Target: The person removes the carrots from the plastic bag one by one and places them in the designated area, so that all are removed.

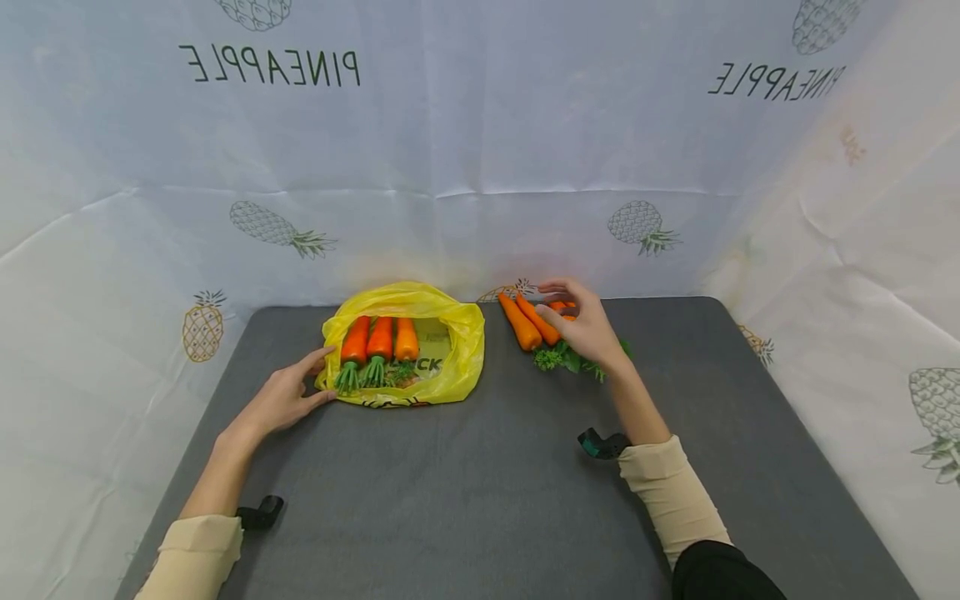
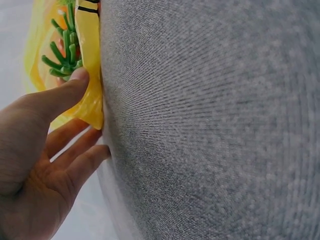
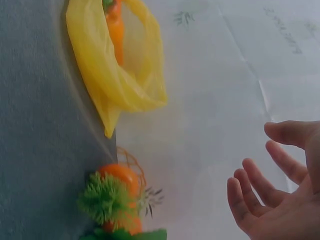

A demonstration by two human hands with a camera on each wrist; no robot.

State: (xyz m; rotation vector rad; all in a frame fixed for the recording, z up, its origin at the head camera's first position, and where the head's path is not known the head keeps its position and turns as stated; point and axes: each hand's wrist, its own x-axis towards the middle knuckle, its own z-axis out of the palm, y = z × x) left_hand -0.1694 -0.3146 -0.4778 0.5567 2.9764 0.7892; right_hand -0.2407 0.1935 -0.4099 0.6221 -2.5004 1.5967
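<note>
Sleeves, "CK" bag, mirrored "PINEAPPLE" backdrop.

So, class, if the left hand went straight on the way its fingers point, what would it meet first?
The yellow bag, most likely: the left hand seems to touch its left edge. The carrots inside would probably come next, though depth is unclear.

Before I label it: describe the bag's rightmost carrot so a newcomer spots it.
On the gray tabletop, find the open yellow plastic bag held by the left hand. In the head view, its rightmost carrot is lighter orange, unlike the two redder carrots beside it.
</note>
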